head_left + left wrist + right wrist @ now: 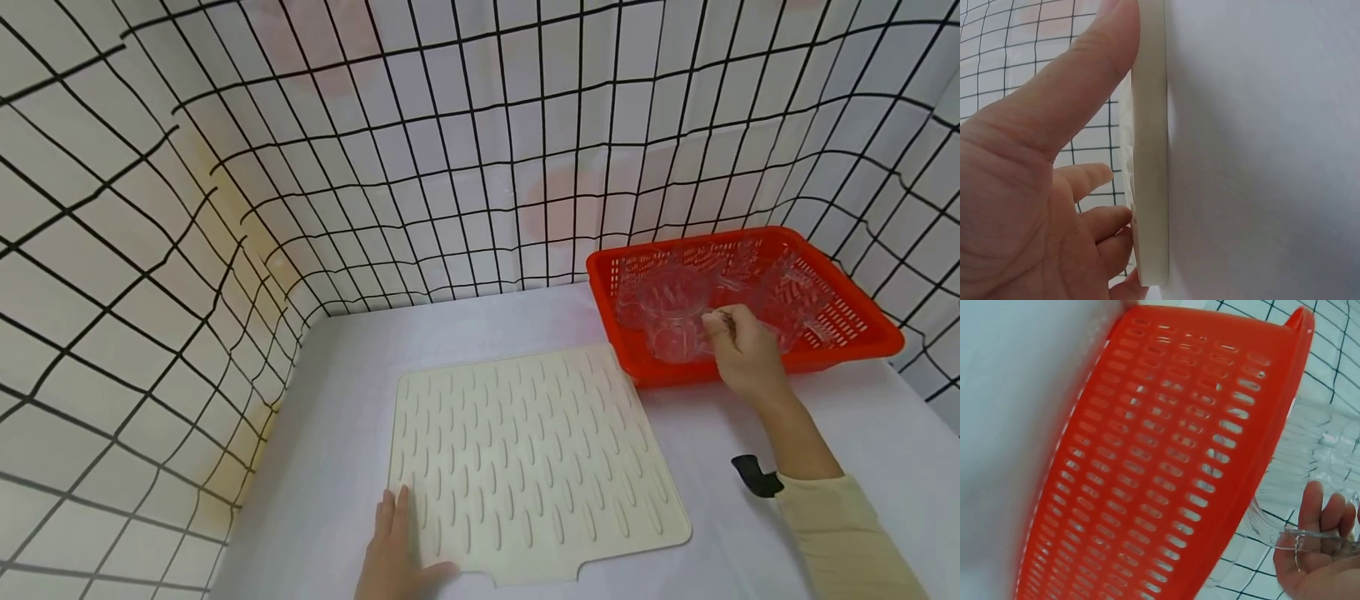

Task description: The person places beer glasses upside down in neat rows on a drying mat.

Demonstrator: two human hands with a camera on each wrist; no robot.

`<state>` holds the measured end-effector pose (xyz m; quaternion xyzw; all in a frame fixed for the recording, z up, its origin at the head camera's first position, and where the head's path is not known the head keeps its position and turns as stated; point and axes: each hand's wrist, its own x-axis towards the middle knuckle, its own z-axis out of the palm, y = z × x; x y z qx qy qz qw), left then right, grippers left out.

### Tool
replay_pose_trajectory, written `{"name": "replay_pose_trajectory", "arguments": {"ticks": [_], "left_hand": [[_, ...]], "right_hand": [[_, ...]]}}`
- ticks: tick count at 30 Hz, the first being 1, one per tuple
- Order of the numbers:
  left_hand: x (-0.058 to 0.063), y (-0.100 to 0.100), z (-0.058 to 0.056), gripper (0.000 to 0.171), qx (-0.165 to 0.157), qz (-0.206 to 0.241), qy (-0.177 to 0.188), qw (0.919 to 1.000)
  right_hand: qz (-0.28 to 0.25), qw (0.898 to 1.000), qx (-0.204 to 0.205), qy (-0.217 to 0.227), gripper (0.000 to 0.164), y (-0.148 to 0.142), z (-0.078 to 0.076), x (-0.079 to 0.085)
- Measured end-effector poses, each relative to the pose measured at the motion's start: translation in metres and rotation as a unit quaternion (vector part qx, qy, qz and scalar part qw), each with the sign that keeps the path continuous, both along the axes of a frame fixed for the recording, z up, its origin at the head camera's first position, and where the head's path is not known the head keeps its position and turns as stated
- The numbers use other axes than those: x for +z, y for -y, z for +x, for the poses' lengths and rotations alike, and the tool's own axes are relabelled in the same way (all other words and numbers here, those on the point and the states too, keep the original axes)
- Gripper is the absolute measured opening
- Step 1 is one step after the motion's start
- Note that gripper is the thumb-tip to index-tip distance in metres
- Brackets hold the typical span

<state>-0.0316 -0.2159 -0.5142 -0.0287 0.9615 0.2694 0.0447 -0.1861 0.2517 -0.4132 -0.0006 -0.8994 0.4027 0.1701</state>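
Observation:
My right hand [746,354] is at the near side of the red plastic basket [862,321], pinching the handle of a clear glass mug [673,296]. In the right wrist view, the thumb and fingers close round that handle, and the mug [1329,447] shows beyond the basket's rim. My left hand [393,546] rests at the near left corner of a cream mat [525,450] with raised ridges. From the left wrist view, the thumb lies against the mat's edge [1152,150] and the other fingers reach over its top.
More clear glassware [795,292] lies in the basket, its outlines hard to separate. Black wire grid [480,142] stands round the back and sides of the white table [337,433]. A black strap piece [757,477] sticks out by the right sleeve [843,525].

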Motion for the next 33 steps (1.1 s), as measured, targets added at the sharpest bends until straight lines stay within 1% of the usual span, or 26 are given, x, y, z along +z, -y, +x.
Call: {"name": "replay_pose_trajectory", "arguments": {"ticks": [3,8,14,20,28,33], "left_hand": [[-0.001,0.001,-0.001,0.126,0.001,0.007,0.013,0.9999],[-0.001,-0.001,-0.001,0.127,0.003,0.013,0.025,0.9996],[-0.004,0.000,-0.003,0.127,0.000,0.006,0.028,0.9996],[-0.006,0.002,-0.005,0.128,-0.001,-0.008,0.029,0.9995],[-0.004,0.001,-0.007,0.129,0.005,-0.010,0.040,0.9991],[-0.001,0.000,-0.006,0.128,0.006,-0.006,0.040,0.9992]], "right_hand": [[-0.016,1.000,-0.013,-0.016,0.039,0.003,0.003,0.002],[-0.037,0.998,-0.036,-0.024,0.043,0.007,0.007,0.007],[-0.040,0.998,-0.039,-0.043,0.040,0.011,0.011,0.012],[-0.050,0.996,-0.024,-0.063,0.038,0.016,0.016,0.016],[-0.052,0.992,0.010,-0.118,0.028,0.026,0.021,0.020],[-0.058,0.991,0.022,-0.116,0.027,0.034,0.025,0.025]]}}
